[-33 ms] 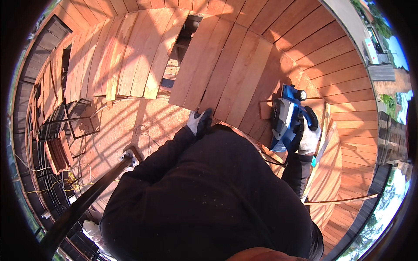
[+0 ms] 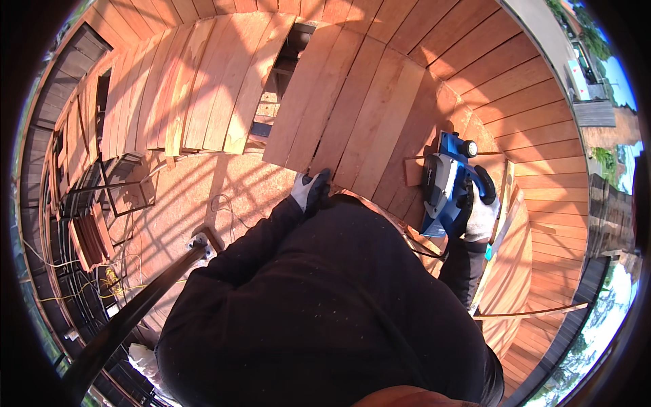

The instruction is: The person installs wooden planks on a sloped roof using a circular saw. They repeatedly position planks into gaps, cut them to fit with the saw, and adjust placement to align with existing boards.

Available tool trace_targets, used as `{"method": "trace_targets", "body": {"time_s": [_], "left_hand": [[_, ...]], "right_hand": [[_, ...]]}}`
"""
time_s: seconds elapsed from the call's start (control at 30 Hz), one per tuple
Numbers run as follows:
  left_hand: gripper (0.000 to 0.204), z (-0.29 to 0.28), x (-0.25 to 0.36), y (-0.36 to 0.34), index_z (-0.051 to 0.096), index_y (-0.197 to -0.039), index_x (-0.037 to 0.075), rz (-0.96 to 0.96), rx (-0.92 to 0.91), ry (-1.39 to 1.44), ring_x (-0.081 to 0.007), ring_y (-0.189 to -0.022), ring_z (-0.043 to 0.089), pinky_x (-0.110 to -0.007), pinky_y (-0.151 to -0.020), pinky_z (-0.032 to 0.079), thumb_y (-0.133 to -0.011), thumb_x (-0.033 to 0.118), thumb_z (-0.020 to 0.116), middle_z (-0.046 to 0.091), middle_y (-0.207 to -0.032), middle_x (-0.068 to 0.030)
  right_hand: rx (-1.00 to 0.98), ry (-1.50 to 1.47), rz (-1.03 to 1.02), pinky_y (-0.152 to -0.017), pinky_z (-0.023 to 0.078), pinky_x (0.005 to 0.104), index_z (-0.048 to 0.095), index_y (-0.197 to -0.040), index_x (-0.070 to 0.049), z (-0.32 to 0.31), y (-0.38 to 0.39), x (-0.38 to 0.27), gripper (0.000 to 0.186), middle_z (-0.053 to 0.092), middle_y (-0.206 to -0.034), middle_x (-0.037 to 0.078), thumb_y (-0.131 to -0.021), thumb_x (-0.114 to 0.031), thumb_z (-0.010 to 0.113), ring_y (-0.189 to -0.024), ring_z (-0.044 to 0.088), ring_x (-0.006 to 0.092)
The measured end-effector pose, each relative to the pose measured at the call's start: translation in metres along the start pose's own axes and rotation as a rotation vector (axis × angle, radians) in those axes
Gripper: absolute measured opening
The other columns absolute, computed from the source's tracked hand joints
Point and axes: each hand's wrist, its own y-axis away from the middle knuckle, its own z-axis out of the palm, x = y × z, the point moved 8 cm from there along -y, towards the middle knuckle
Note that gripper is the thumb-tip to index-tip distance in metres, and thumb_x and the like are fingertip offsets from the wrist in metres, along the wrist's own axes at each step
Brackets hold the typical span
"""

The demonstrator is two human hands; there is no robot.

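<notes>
Planer point(image 2: 444, 193) bears lettering point(image 2: 430, 176) too small to read.

Nothing is legible: the pale marking point(image 2: 431, 174) on the blue-and-grey handheld power planer point(image 2: 444, 186) in the gloved right hand point(image 2: 482, 216) is too small.

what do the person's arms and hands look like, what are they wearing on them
Both arms wear long, dark, near-black sleeves, the left sleeve creased around the elbow. Each hand is gloved: the left hand in a pale grey glove with dark fingers, the right hand in one with a pale grey back. No markings are readable on either glove.
</notes>
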Motion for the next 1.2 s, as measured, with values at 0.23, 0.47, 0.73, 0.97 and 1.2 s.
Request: {"method": "trace_targets", "body": {"time_s": [0.23, 0.47, 0.73, 0.97, 1.2], "left_hand": [[0.023, -0.026, -0.02, -0.028, 0.061, -0.11, 0.008, -0.068, -0.125, -0.097, -0.0132, -0.062, 0.056, -0.03, -0.058, 0.046, -0.1, 0.029, 0.057, 0.06, -0.076, -0.0044], [0.028, 0.002, 0.009, -0.006, 0.062, -0.102, 0.007, 0.01, -0.143, -0.359, -0.0069, -0.061, 0.051, -0.025, -0.055, 0.039, -0.1, 0.035, 0.059, 0.054, -0.072, 0.0045], [0.034, 0.012, 0.025, 0.004, 0.061, -0.093, 0.009, -0.002, 0.012, -0.453, -0.0078, -0.058, 0.049, -0.024, -0.056, 0.04, -0.101, 0.042, 0.053, 0.05, -0.065, 0.0033], [0.037, 0.021, 0.026, 0.0, 0.051, -0.081, 0.015, -0.04, 0.09, -0.155, -0.0079, -0.048, 0.038, -0.026, -0.046, 0.031, -0.101, 0.045, 0.05, 0.04, -0.059, 0.0047], [0.032, 0.011, 0.023, -0.008, 0.056, -0.089, 0.012, -0.008, -0.009, -0.302, -0.0101, -0.051, 0.043, -0.029, -0.049, 0.035, -0.101, 0.042, 0.052, 0.045, -0.061, 0.0016]], "right_hand": [[0.028, 0.117, -0.119, -0.055, 0.047, 0.0233, 0.061, -0.13, -0.005, -0.004, -0.014, 0.005, 0.041, 0.068, -0.088, 0.006, -0.091, -0.012, 0.069, -0.06, 0.057, 0.0095], [0.027, -0.012, -0.053, -0.056, 0.048, 0.0231, 0.058, -0.133, -0.006, 0.006, -0.005, -0.01, 0.043, 0.067, -0.088, 0.006, -0.092, -0.013, 0.068, -0.061, 0.057, 0.0091], [-0.013, 0.157, -0.143, -0.057, 0.048, 0.023, 0.057, -0.135, -0.006, -0.001, -0.011, -0.003, 0.044, 0.066, -0.086, 0.005, -0.093, -0.013, 0.068, -0.062, 0.057, 0.0093], [0.014, 0.049, -0.051, -0.057, 0.048, 0.0237, 0.058, -0.133, -0.006, -0.002, -0.011, 0.004, 0.044, 0.066, -0.087, 0.005, -0.092, -0.015, 0.068, -0.062, 0.057, 0.0097], [0.027, 0.016, -0.034, -0.056, 0.048, 0.0238, 0.061, -0.13, -0.006, 0.002, -0.01, -0.005, 0.041, 0.067, -0.086, 0.006, -0.091, -0.014, 0.069, -0.06, 0.058, 0.0098]]}}
